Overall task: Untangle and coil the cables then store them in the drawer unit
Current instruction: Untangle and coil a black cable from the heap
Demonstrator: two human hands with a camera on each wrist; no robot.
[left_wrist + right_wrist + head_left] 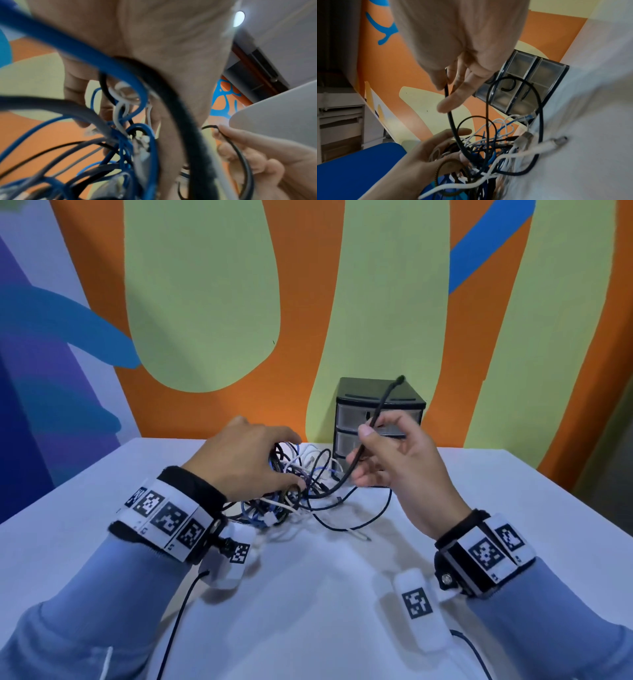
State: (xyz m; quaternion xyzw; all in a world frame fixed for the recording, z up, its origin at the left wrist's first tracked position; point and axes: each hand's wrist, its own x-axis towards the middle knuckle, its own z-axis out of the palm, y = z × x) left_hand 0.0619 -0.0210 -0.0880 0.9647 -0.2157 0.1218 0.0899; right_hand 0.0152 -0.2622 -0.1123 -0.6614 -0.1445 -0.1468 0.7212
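Note:
A tangle of black, blue and white cables lies on the white table in front of a small black drawer unit with two translucent drawers, both closed. My left hand rests on the tangle's left side, its fingers curled into the loops. My right hand is raised just right of the pile and pinches a black cable between thumb and fingers. The cable's free end sticks up in front of the drawer unit. Its lower part runs down into the tangle.
The drawer unit stands at the table's back edge against a wall painted orange, green and blue. A loose cable end with a white plug trails toward me from the pile. Wrist-camera leads hang over the near table edge.

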